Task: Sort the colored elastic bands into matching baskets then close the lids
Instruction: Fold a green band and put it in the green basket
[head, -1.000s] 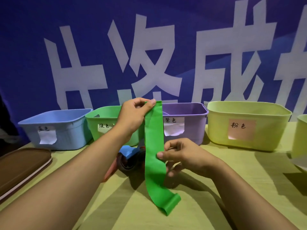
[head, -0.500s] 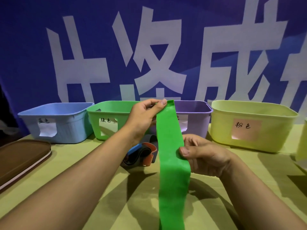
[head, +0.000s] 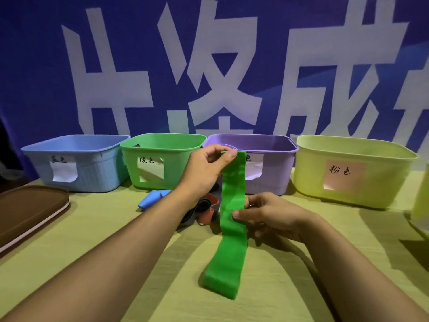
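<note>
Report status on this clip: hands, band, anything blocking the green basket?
Left hand pinches green band at top; right hand pinches it midway. Band's lower end rests on table. Green basket open, unobstructed; lid off, far left.

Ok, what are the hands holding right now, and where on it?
Both hold the green band: the left hand pinches its top end, the right hand pinches its right edge about midway down.

Purple basket: label mostly hidden behind green band; only last character shows. Pile of bands partly covered by left hand and forearm; count not readable. Brown lid cut off by left edge; far-right container cut off by right edge, kind not identifiable.
</note>
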Action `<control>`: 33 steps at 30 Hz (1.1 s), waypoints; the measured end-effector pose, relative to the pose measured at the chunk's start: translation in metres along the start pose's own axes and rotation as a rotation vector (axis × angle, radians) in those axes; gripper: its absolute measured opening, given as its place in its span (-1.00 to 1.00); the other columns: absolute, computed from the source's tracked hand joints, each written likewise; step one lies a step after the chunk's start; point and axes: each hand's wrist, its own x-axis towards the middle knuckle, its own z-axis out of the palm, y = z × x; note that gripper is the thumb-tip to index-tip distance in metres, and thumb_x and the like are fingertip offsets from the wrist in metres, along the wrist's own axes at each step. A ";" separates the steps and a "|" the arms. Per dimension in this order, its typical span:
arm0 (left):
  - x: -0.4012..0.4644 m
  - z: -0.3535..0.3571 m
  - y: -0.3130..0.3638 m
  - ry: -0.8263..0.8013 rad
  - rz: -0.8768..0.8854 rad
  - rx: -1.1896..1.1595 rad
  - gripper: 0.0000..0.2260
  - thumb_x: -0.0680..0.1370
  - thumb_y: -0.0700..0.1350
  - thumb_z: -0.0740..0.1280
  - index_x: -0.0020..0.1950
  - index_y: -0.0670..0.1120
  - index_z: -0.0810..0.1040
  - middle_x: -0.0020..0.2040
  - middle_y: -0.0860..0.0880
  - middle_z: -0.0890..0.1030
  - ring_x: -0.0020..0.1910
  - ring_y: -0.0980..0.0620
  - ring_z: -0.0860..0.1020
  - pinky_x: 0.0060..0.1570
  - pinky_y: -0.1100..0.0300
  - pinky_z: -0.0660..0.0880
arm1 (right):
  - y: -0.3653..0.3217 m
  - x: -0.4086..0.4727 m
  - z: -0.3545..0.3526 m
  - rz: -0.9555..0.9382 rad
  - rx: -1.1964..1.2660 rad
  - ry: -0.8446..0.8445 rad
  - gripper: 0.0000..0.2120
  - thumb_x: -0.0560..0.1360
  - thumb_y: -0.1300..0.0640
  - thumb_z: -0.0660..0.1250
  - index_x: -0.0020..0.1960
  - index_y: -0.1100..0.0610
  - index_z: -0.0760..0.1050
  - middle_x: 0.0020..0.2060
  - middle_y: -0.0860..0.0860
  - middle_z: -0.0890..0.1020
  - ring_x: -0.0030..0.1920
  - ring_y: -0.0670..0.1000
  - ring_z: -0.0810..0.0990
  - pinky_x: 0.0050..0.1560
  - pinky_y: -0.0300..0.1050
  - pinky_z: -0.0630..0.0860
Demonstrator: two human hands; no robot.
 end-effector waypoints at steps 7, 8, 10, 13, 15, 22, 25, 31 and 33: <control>-0.006 0.002 -0.009 0.030 0.055 -0.019 -0.97 0.56 -0.11 0.47 -0.04 0.02 0.70 -0.01 -0.07 0.75 0.07 -0.10 0.69 0.22 -0.26 0.57 | 0.005 0.006 -0.001 -0.124 -0.208 0.267 -0.84 0.52 0.06 0.52 -0.13 0.15 0.67 -0.25 0.14 0.71 -0.28 0.01 0.53 -0.25 -0.10 0.46; -0.007 0.002 -0.011 0.032 0.052 -0.021 -0.97 0.56 -0.10 0.48 -0.03 0.03 0.71 -0.01 -0.08 0.75 0.08 -0.13 0.69 0.22 -0.27 0.57 | 0.005 0.006 -0.002 -0.135 -0.214 0.285 -0.84 0.52 0.06 0.52 -0.07 0.16 0.69 -0.18 0.16 0.73 -0.28 0.01 0.55 -0.23 -0.05 0.48; -0.009 0.003 -0.016 0.027 0.049 -0.016 -0.96 0.56 -0.10 0.48 -0.01 0.02 0.71 0.00 -0.08 0.75 0.10 -0.16 0.69 0.22 -0.27 0.57 | 0.005 0.008 -0.004 -0.151 -0.229 0.306 -0.80 0.49 0.03 0.53 0.03 0.14 0.68 -0.11 0.10 0.75 -0.29 -0.03 0.60 -0.22 -0.04 0.54; -0.010 0.002 -0.020 0.005 0.047 0.008 -0.92 0.57 -0.11 0.47 0.04 0.00 0.70 0.02 -0.01 0.75 0.10 -0.03 0.70 0.22 -0.17 0.60 | 0.007 0.013 -0.005 -0.227 -0.185 0.335 -0.68 0.44 -0.01 0.57 0.13 0.07 0.64 -0.02 -0.02 0.75 -0.09 0.02 0.73 -0.06 0.02 0.66; -0.011 0.001 -0.023 -0.010 0.036 0.019 -0.90 0.57 -0.11 0.47 0.07 -0.02 0.70 0.02 0.02 0.75 0.09 0.03 0.70 0.23 -0.11 0.60 | 0.008 0.016 -0.006 -0.317 -0.131 0.381 -0.64 0.42 -0.03 0.56 0.17 0.04 0.62 0.01 -0.03 0.74 0.03 0.01 0.72 0.05 -0.01 0.68; -0.017 0.004 -0.029 -0.061 0.048 0.007 -0.89 0.56 -0.21 0.47 0.05 -0.04 0.70 -0.04 0.00 0.76 0.00 0.10 0.71 0.08 0.18 0.63 | 0.005 0.017 0.001 -0.553 0.005 0.541 -0.72 0.56 -0.06 0.33 0.09 0.11 0.67 -0.07 0.00 0.75 -0.03 -0.08 0.72 -0.08 -0.24 0.60; -0.023 0.005 -0.029 -0.072 0.056 0.001 -0.87 0.56 -0.25 0.46 0.09 -0.12 0.70 -0.04 0.01 0.75 -0.02 0.16 0.70 0.00 0.32 0.58 | 0.005 0.017 0.005 -0.572 -0.015 0.579 -0.78 0.59 0.00 0.33 0.04 0.12 0.68 -0.15 -0.02 0.75 -0.12 -0.14 0.71 -0.15 -0.29 0.58; -0.027 0.006 -0.030 -0.097 0.033 -0.057 -0.82 0.55 -0.31 0.45 0.15 -0.21 0.69 0.02 -0.10 0.75 0.03 0.06 0.71 -0.02 0.31 0.60 | 0.005 0.015 0.007 -0.572 -0.026 0.613 -0.82 0.60 0.07 0.36 0.01 0.16 0.68 -0.19 0.02 0.74 -0.16 -0.12 0.70 -0.19 -0.30 0.57; -0.028 0.005 -0.029 -0.095 0.031 -0.071 -0.82 0.55 -0.33 0.45 0.15 -0.24 0.68 0.01 -0.12 0.75 -0.02 0.10 0.71 -0.06 0.33 0.58 | 0.005 0.015 0.008 -0.577 -0.033 0.618 -0.83 0.60 0.07 0.37 0.02 0.16 0.68 -0.19 0.02 0.73 -0.17 -0.12 0.70 -0.19 -0.29 0.58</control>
